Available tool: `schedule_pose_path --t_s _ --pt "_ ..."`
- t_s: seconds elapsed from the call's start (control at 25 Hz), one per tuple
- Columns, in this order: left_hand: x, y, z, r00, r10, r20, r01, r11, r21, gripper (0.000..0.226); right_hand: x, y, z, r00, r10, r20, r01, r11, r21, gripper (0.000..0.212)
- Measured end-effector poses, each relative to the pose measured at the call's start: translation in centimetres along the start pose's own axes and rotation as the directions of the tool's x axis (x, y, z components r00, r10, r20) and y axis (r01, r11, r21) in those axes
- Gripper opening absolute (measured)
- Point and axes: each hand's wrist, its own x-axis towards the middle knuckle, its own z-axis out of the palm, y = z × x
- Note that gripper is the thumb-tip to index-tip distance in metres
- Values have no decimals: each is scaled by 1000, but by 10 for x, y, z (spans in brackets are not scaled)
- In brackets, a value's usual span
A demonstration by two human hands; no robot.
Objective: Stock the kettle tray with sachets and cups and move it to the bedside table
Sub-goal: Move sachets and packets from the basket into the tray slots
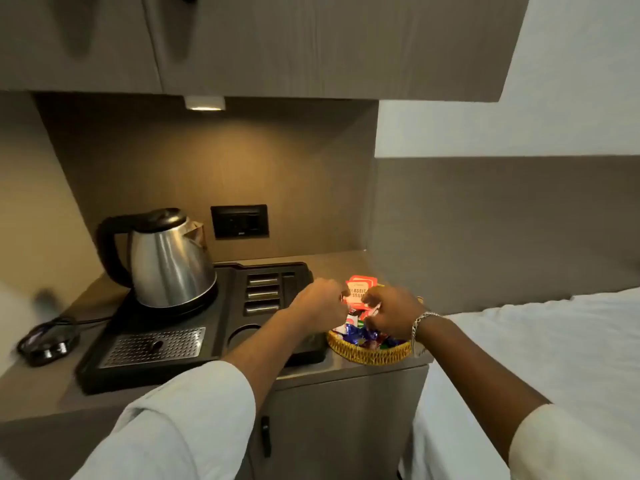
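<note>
Both hands, left hand [320, 303] and right hand [394, 311], pinching red sachets [360, 289] over wicker basket [367, 351]; could easily fumble some onto counter [346, 263].

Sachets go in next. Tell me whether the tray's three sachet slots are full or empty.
Empty. The three sachet slots in the black tray show bare bottoms; the sachets are all at the wicker basket.

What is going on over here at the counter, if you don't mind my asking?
A person has both hands over a wicker basket of sachets beside the kettle tray. The left hand and right hand are picking at red sachets. The tray's slots look empty; the kettle sits on it.
</note>
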Motion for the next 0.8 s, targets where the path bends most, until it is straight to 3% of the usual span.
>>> schedule_pose_path --t_s 0.16,0.28,0.44,0.52,0.64,0.72,0.8 --pt "30 -7 40 975 1 224 -34 989 142 24 10 21 27 987 -49 155 46 999 26 42" --pt "38 -15 61 970 10 242 -31 996 87 22 16 31 40 989 -63 133 56 997 59 30" --pt "32 -25 66 994 30 101 -26 999 -34 20 17 28 35 987 -66 144 37 980 196 21" --pt "28 -33 57 1000 23 9 -20 969 -245 22 19 21 20 990 -79 118 34 940 339 19" --pt "23 -56 27 984 -46 -172 -56 838 -543 18 32 -7 4 996 -81 33 49 831 554 12" --pt "24 -81 5 958 -76 -276 -102 810 -578 16 52 -35 7 999 -53 6 36 751 660 11" --pt "28 -108 -14 936 -115 -332 -98 822 -562 16 79 -64 19 999 -39 -29 48 759 650 11"
